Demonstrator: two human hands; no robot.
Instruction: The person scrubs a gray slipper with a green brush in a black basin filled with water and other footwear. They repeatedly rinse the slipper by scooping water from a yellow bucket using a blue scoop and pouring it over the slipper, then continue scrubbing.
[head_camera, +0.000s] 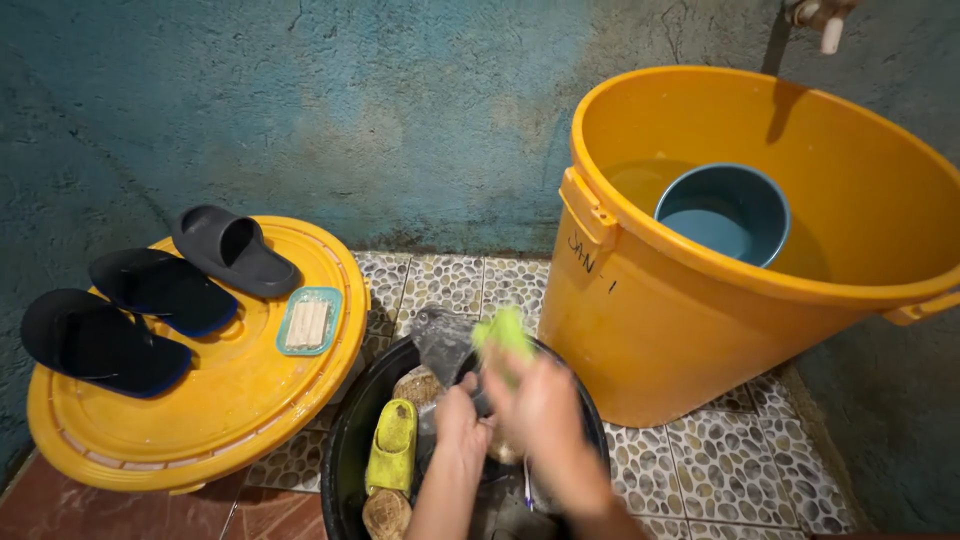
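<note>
While both hands work over the black basin (345, 450) on the pebble-tiled floor (720, 470), the left hand (458, 425) has its fingers closed on a grey sandal (443, 345), holding it tilted above the basin's middle. The right hand (545, 420) is blurred; its fingers are closed around a lime-green brush (503, 335) that lies against the sandal's upper edge. A yellow-green slipper (392, 445) lies inside the basin at its left, with a brownish round scrubber (386, 513) just below it.

Left of the basin, a yellow lid (230, 400) lies flat and carries a dark grey slide sandal (232, 250), two black flip-flops (130, 315) and a teal soap dish (309, 321) holding a pale bar. Right of the basin stands a large yellow bucket (660, 320), partly filled with water, with a blue dipper (722, 213) floating inside. A tap (822, 20) juts from the blue-green wall (380, 110) above the bucket.
</note>
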